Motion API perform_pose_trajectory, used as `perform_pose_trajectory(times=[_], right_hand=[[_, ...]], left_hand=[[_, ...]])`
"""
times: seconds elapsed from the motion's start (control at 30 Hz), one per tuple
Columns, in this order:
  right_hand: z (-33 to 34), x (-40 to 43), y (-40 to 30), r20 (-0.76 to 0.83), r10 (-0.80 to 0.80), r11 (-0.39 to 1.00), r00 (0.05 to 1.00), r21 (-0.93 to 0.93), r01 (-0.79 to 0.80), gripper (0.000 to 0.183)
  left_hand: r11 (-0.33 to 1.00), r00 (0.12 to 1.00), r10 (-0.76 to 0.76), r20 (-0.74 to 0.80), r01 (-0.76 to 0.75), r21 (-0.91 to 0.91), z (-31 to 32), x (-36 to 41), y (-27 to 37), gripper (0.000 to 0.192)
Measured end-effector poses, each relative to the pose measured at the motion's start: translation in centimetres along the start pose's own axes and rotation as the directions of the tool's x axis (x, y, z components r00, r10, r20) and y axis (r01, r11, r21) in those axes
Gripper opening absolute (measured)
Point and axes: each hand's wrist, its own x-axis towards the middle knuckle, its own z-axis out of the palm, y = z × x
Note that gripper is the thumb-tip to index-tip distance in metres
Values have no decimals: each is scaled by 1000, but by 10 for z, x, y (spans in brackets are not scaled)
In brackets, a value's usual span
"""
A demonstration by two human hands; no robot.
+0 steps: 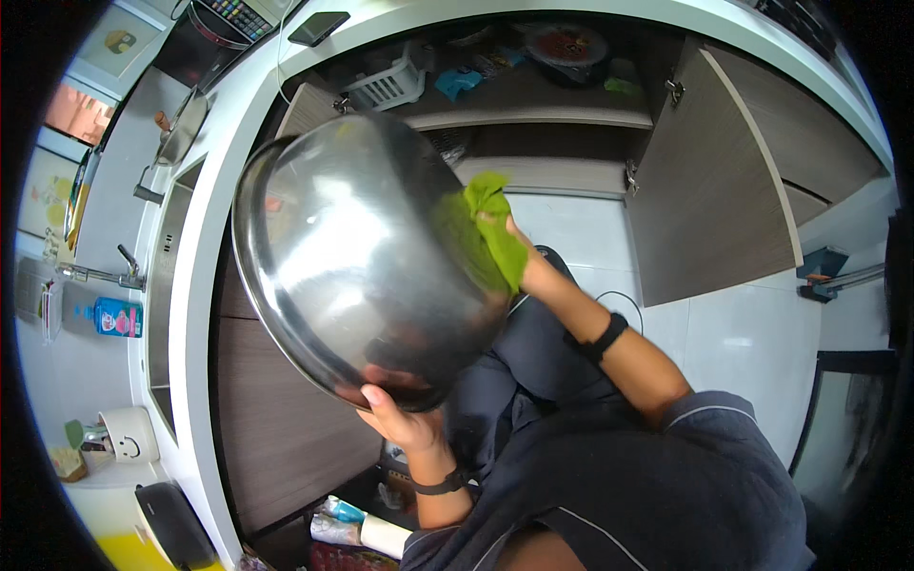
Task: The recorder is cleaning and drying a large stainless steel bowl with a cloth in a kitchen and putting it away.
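A large stainless steel bowl point(343, 235) is tilted on its side in front of me, its shiny outer wall facing up. My left hand point(403, 421) grips the rim at the lower edge, thumb on the outside and the other fingers mostly hidden. A green cloth point(496, 235) lies against the bowl's base, bunched under my right hand point(525, 246). Most of the right hand's fingers are covered by the cloth. The inside of the bowl is turned away from view.
An open cabinet door point(714, 185) juts out on the right. The cabinet shelf point(528, 118) holds a white plastic basket point(389, 84) and a lidded pot point(568, 53). On the left runs a white counter point(193, 342) with a sink, a faucet point(107, 275) and a blue soap bottle point(118, 317).
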Motion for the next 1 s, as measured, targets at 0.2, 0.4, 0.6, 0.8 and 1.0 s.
perform_pose_trajectory(times=[0.2, 0.4, 0.6, 0.8, 1.0], right_hand=[[-12, 66, -58, 113, -165, 930, 980, 349, 116, 44], [46, -40, -109, 455, -696, 436, 556, -348, 830, 74], [19, -80, -15, 467, -718, 318, 517, -441, 839, 70], [-31, -15, 35, 110, -157, 986, 981, -38, 162, 45], [-66, 98, 10, 116, -30, 806, 993, 591, -45, 38]], left_hand=[[998, 900, -60, 431, 56, 21, -43, -29, -6, 60], [964, 959, -64, 275, 130, -230, -21, -3, 9, 36], [926, 987, -153, -37, 131, -354, -25, 21, -1, 29], [942, 910, -131, 394, 239, -237, -54, 1, -2, 41], [855, 845, -134, 518, -165, 491, -61, -39, -10, 48]])
